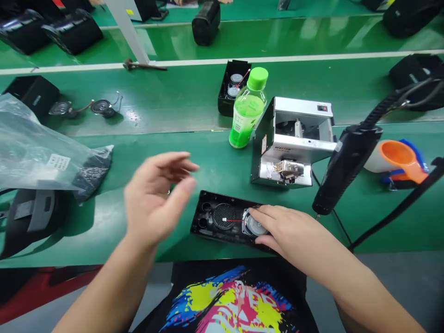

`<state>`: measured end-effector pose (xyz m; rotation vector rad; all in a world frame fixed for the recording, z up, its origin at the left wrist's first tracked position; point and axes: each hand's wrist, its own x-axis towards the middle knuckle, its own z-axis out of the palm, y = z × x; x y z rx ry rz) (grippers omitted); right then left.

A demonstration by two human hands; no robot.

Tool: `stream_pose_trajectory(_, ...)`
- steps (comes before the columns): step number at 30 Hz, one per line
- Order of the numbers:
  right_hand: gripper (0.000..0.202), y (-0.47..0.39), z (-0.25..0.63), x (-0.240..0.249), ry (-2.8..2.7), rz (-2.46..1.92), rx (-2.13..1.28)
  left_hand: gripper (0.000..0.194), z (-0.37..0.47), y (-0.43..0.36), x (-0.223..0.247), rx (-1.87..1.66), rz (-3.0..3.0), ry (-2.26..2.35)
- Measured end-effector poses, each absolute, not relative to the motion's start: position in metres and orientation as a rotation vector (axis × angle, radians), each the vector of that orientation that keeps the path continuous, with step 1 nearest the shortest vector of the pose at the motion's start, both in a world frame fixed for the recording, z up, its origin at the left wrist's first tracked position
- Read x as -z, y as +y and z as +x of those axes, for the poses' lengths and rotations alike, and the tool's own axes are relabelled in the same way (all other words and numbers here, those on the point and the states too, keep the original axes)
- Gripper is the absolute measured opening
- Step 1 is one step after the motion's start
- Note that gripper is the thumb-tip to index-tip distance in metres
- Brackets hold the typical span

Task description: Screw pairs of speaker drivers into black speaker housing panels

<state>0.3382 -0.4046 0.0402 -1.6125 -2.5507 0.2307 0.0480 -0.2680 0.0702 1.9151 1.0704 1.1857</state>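
A black speaker panel (225,235) lies on the green bench in front of me. My right hand (282,226) has its fingers and thumb around a silver speaker driver (255,225) at the panel's right side. A thin red wire runs from that driver to a small white connector (224,219) over the round mesh grille (222,213). My left hand (154,199) is raised above the bench, left of the panel, with fingers and thumb apart and nothing in it. Part of the panel's right end is hidden under my right hand.
A green-capped bottle (248,108) and a silver screw-feeding machine (294,141) stand behind the panel. A black electric screwdriver (347,166) hangs at right near an orange tape dispenser (395,155). At left lie a plastic bag of screws (93,171) and loose speaker drivers (103,107).
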Motion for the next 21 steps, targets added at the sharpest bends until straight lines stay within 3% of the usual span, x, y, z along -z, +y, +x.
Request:
stream_pose_trajectory(2, 0.072, -0.408, 0.337, -0.043, -2.585, -1.584, -0.200, 0.044, 0.013, -0.249, -0.057, -1.215, 2.147, 1.488)
stream_pose_trajectory(5, 0.052, -0.406, 0.333, -0.049, -2.613, -1.539, -0.139, 0.079, -0.034, -0.232, -0.030, -0.876, 2.300, 1.864)
stream_pose_trajectory(7, 0.043, -0.400, 0.326, -0.051, -2.614, -1.513, -0.113, 0.085, -0.052, -0.231, -0.013, -0.622, 2.254, 1.898)
stream_pose_trajectory(9, 0.038, -0.392, 0.318, -0.048, -2.613, -1.493, -0.120, 0.076, -0.055, -0.234, -0.003, -0.457, 2.238, 1.856)
stream_pose_trajectory(12, 0.009, -0.381, 0.311, -0.042, -2.599, -1.478, -0.158, 0.060, -0.043, -0.238, 0.000, -0.411, 2.230, 1.843)
stream_pose_trajectory(15, 0.019, -0.381, 0.315, -0.039, -2.553, -1.491, -0.221, 0.054, -0.029, -0.241, -0.006, -0.392, 2.110, 1.883)
stream_pose_trajectory(18, 0.010, -0.390, 0.325, -0.039, -2.487, -1.534, -0.255, 0.054, -0.024, -0.250, -0.007, -0.400, 2.095, 1.868)
stream_pose_trajectory(21, 0.005, -0.401, 0.332, -0.039, -2.448, -1.533, -0.240, 0.040, -0.030, -0.266, 0.002, -0.502, 2.296, 1.733)
